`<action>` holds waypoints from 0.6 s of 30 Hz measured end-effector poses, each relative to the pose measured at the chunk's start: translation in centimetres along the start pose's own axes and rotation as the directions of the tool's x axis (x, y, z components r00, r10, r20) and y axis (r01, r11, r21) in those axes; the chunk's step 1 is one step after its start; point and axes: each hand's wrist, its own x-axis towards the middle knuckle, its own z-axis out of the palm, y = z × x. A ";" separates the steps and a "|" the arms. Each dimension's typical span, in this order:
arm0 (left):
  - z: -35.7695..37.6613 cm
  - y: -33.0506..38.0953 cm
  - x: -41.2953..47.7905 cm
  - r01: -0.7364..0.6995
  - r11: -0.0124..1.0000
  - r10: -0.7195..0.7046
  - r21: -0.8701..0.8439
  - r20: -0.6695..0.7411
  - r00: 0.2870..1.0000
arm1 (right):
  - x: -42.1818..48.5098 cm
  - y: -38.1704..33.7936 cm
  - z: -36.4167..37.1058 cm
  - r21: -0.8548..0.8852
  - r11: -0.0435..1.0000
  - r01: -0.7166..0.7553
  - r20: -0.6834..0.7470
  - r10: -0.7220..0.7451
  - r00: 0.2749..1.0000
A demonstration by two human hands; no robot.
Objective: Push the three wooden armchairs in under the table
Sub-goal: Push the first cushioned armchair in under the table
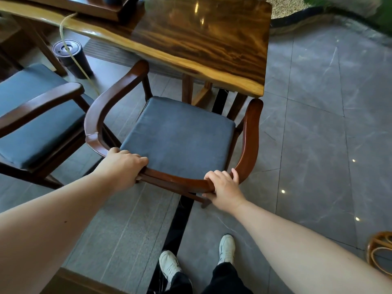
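- A brown wooden armchair with a curved back rail and a dark grey seat pad point(179, 134) was seen in the middle, facing the table, with its seat out in the open and only the tips of its arms near the table edge.
- The curved back rail was gripped by the left hand point(124, 166) near its left bend, with the fingers curled over the top.
- The same rail was gripped by the right hand point(224, 187) near its right bend, with the fingers wrapped over the top and the thumb below.
- Both bare arms were stretched out toward the chair.
- A long shiny table of striped yellow and brown wood point(207, 39) was seen just past the chair, with its near corner above the chair's right arm tip.
- A second brown wooden armchair with a dark grey seat pad point(40, 115) was seen just to the left, also not under the table.
- A black round can with a lid point(73, 58) was seen on the floor under the table, with a pale cord running over it.
- Grey stone floor tiles point(318, 124) were seen all around.
- Two white shoes point(227, 248) and black trouser legs were seen at the bottom.
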 end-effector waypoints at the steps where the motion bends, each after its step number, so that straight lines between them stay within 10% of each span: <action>1: 0.6 0.1 -0.4 -0.008 1.000 0.007 -0.018 -0.037 0.999 | -0.2 0.0 0.1 -0.048 0.999 0.024 0.016 -0.023 1.000; 10: 2.2 0.7 -0.8 -0.028 0.995 0.003 -0.094 -0.259 0.966 | 0.4 0.7 -0.9 -0.145 0.987 0.067 0.073 -0.057 0.996; 18: 1.6 0.5 -0.6 -0.044 0.996 0.029 -0.084 -0.164 0.986 | -0.1 0.6 -0.6 -0.073 0.997 -0.003 0.021 0.004 1.000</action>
